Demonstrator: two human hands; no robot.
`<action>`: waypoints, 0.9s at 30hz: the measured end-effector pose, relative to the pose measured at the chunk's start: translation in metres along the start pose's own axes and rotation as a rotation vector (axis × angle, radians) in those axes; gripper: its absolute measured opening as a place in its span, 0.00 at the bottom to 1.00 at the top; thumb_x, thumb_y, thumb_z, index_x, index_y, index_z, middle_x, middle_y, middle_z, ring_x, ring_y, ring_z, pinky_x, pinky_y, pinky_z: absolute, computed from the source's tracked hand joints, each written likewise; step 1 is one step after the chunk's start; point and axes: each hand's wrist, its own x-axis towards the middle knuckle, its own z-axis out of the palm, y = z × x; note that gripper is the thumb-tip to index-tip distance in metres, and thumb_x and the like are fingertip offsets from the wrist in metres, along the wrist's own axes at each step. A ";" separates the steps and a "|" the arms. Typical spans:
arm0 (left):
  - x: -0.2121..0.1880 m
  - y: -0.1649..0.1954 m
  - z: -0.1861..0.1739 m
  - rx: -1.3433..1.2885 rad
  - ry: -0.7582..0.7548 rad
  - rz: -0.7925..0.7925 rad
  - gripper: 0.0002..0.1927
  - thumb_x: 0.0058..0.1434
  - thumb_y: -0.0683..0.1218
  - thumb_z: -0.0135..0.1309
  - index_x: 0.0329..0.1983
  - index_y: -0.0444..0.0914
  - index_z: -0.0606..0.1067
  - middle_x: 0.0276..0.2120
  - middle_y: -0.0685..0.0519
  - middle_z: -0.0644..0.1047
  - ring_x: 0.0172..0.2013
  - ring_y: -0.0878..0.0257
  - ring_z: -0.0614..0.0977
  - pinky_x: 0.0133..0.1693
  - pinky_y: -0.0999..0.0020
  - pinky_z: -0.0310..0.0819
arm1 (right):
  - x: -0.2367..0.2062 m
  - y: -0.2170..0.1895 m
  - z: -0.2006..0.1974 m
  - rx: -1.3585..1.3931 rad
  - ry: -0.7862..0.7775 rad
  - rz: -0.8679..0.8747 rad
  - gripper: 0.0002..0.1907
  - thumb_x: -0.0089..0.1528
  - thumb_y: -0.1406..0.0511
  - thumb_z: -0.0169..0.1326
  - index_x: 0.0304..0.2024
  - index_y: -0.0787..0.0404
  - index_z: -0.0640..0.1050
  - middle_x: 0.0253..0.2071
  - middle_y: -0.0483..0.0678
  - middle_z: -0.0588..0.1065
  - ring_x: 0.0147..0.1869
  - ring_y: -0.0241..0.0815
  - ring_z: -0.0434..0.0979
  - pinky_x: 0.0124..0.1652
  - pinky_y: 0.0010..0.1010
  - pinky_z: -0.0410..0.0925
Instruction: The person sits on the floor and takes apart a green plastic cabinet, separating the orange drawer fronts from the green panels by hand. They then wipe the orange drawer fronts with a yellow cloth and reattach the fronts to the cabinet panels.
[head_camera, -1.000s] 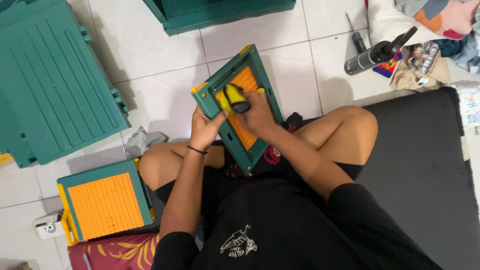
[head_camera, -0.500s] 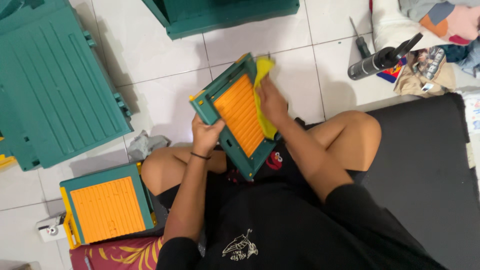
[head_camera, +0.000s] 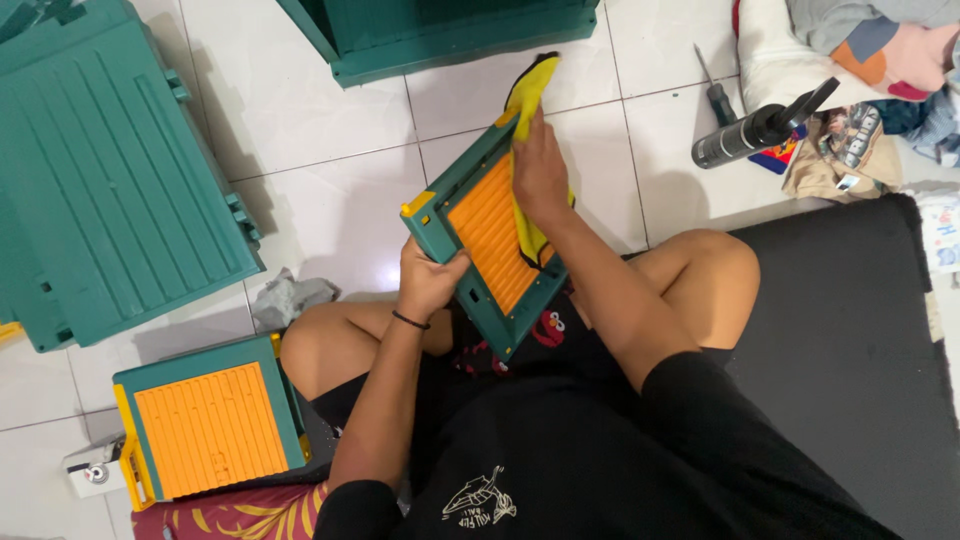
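Note:
I sit cross-legged on a white tiled floor and hold a green plastic panel with an orange ribbed centre (head_camera: 487, 238) tilted over my lap. My left hand (head_camera: 428, 282) grips its lower left edge. My right hand (head_camera: 540, 170) presses a yellow cloth (head_camera: 531, 90) against the panel's upper right side. The cloth's free end sticks up past the panel's top corner, and part of it trails down along the orange face under my hand.
A second green and orange panel (head_camera: 208, 425) lies by my left knee. A big green ribbed crate part (head_camera: 100, 180) lies at left, another green piece (head_camera: 440, 30) at top. A black spray bottle (head_camera: 752, 132), a screwdriver (head_camera: 712, 90), clothes and a black mat (head_camera: 850, 330) are at right.
My right hand has slid the yellow cloth from the middle of the orange face up to the panel's top right corner. The panel has tilted slightly.

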 end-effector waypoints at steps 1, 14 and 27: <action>-0.001 0.000 0.000 -0.032 0.006 0.008 0.09 0.57 0.35 0.60 0.39 0.33 0.73 0.33 0.56 0.79 0.34 0.70 0.79 0.37 0.73 0.77 | -0.007 0.003 0.000 0.002 0.009 -0.007 0.30 0.73 0.63 0.45 0.73 0.72 0.56 0.61 0.68 0.69 0.61 0.68 0.70 0.57 0.49 0.68; 0.006 0.015 -0.003 0.086 -0.077 -0.066 0.07 0.57 0.36 0.61 0.33 0.33 0.73 0.27 0.56 0.77 0.27 0.70 0.78 0.30 0.71 0.74 | -0.022 0.016 -0.006 -0.086 0.088 -0.024 0.25 0.72 0.64 0.49 0.64 0.76 0.61 0.54 0.72 0.71 0.54 0.75 0.72 0.53 0.55 0.67; -0.007 0.061 -0.036 -0.165 -0.134 0.056 0.26 0.63 0.39 0.65 0.62 0.31 0.70 0.55 0.48 0.75 0.54 0.62 0.77 0.56 0.67 0.74 | 0.031 -0.001 -0.014 0.414 -0.002 0.035 0.23 0.77 0.56 0.34 0.46 0.68 0.75 0.37 0.54 0.77 0.42 0.43 0.76 0.45 0.31 0.70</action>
